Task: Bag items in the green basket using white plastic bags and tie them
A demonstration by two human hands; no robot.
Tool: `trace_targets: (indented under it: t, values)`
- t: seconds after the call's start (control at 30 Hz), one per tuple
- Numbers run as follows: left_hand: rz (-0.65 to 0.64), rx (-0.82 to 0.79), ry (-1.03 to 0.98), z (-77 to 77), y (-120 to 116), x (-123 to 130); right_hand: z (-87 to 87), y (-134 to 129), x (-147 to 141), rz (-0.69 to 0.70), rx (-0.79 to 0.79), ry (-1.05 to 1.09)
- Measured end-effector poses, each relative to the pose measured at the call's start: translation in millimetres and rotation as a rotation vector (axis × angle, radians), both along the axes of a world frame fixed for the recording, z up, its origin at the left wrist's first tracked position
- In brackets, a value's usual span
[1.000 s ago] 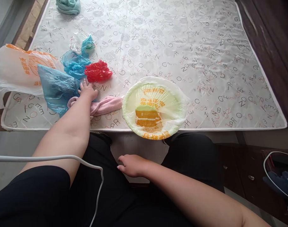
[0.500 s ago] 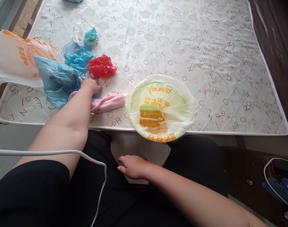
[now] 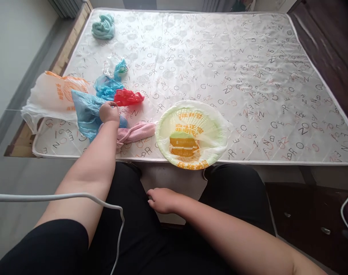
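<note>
My left hand [image 3: 109, 112] is closed, its fingertips pinching the left edge of a crumpled red plastic bag [image 3: 130, 97]. Under and beside that hand lies a large blue plastic bag [image 3: 86, 110]. A smaller blue bag [image 3: 105, 87] sits just behind it. Near my left wrist, a twisted pink cloth [image 3: 138, 132] stretches towards a pale green basket [image 3: 160, 133], which is lined with a clear bag with orange print and has an orange-and-green packet [image 3: 184, 144] in it. My right hand [image 3: 162, 200] hovers over my lap, fingers loosely bent and apart, holding nothing.
A white bag with orange print [image 3: 52, 93] lies at the mattress's left edge. Further back are a small blue-green bag [image 3: 121, 69] and a folded teal cloth [image 3: 103, 27]. A white cable [image 3: 62, 196] crosses over my left arm. The patterned mattress [image 3: 219, 68] extends far right.
The view has tilted up, showing the whole teal cloth. My left hand has gone from spread fingers beside the red bag to a pinch on its edge. My right hand stays over my lap.
</note>
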State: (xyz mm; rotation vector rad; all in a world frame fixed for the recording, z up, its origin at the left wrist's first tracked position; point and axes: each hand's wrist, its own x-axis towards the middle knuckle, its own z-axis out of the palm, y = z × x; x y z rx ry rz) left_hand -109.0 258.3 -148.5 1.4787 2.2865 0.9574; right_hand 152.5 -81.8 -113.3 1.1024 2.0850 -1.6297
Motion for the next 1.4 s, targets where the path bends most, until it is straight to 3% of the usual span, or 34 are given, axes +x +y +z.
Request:
trace_targets:
  t: [0.1, 0.27, 0.4, 0.6, 0.67, 0.73, 0.83, 0.97, 1.03, 1.1, 1.17, 1.27, 1.4]
  values:
    - [0.13, 0.267, -0.332, 33.1, -22.6, 12.7, 1.3, 1.4, -2.5, 0.03, 0.029, -0.008]
    - [0.182, 0.376, -0.802, 70.8, -87.0, 35.1, 4.8, 4.8, -1.4, 0.033, 0.071, -0.019]
    - [0.041, 0.445, -0.931, 106.1, -135.6, 55.4, 9.4, 4.7, 5.0, 0.021, 0.096, -0.036]
    - [-0.295, 0.538, -0.897, 184.0, -185.2, 103.4, 15.7, 5.5, 15.5, 0.029, 0.125, -0.068]
    - [-0.365, 0.542, -0.908, 199.6, -198.3, 123.3, 16.9, 7.3, 19.8, 0.016, 0.146, -0.072]
    - [-0.406, 0.526, -0.932, 205.0, -209.7, 142.6, 18.3, 8.9, 25.0, -0.007, 0.165, -0.075]
    - [-0.52, 0.365, -0.849, 197.6, -223.2, 161.2, 20.5, 9.4, 33.0, -0.027, 0.184, -0.088]
    - [-0.77, 0.039, -0.364, 166.1, -236.2, 147.7, 20.8, 8.0, 39.1, -0.028, 0.186, -0.125]
    - [-0.695, 0.056, -0.138, 141.7, -240.8, 126.5, 19.4, 7.7, 40.3, -0.023, 0.179, -0.145]
    - [-0.549, 0.025, -0.096, 114.5, -243.6, 104.1, 17.9, 8.0, 41.6, -0.025, 0.176, -0.157]
    - [-0.442, -0.157, -0.064, 88.6, -244.4, 88.6, 16.9, 8.8, 43.5, -0.035, 0.179, -0.164]
    - [-0.534, -0.37, -0.016, 59.3, -245.3, 86.7, 17.2, 10.7, 47.7, -0.056, 0.189, -0.173]
    - [-0.744, -0.417, 0.07, 41.7, -250.8, 110.0, 20.0, 14.4, 52.7, -0.093, 0.231, -0.16]
